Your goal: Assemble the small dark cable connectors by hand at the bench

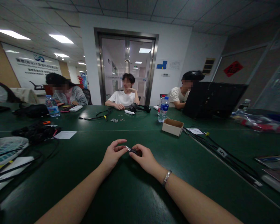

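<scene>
Between my two hands, above the green table [116, 199], is a small dark object with a shiny metal end [132, 151]. My right hand [144, 157] grips its dark part between thumb and fingers; a silver band circles that wrist. At the metal end, the thumb tip of my left hand [113, 154] meets or nearly meets it, while the index finger arches above with a gap below. Whether the left fingers pinch the metal tip is too small to tell.
An open cardboard box [172, 127] stands ahead to the right, near water bottles [163, 109]. Black cables [224, 155] run along the right. A white fan [8, 149] and dark gear [36, 132] lie left. Several people sit across the table.
</scene>
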Demonstrator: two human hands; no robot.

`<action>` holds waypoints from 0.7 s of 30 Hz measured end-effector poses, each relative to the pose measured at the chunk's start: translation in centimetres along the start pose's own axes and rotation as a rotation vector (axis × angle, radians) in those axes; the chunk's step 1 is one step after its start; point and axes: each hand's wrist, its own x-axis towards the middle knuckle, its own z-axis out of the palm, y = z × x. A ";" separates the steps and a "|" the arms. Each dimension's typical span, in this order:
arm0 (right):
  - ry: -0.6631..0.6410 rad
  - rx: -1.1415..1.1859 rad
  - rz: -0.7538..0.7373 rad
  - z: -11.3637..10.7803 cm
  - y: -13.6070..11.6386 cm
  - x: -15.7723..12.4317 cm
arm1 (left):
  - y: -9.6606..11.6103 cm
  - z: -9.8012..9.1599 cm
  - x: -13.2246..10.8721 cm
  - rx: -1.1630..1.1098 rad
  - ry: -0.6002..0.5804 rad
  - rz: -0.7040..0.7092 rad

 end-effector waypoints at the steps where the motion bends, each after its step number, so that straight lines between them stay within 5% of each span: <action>1: -0.003 0.000 -0.001 0.0 0.0 0.0 | 0.1 0.0 0.0 0.001 -0.003 -0.007; 21: 0.013 -0.005 -0.031 0.1 0.1 0.2 | -0.3 -0.2 0.2 0.153 -0.130 0.043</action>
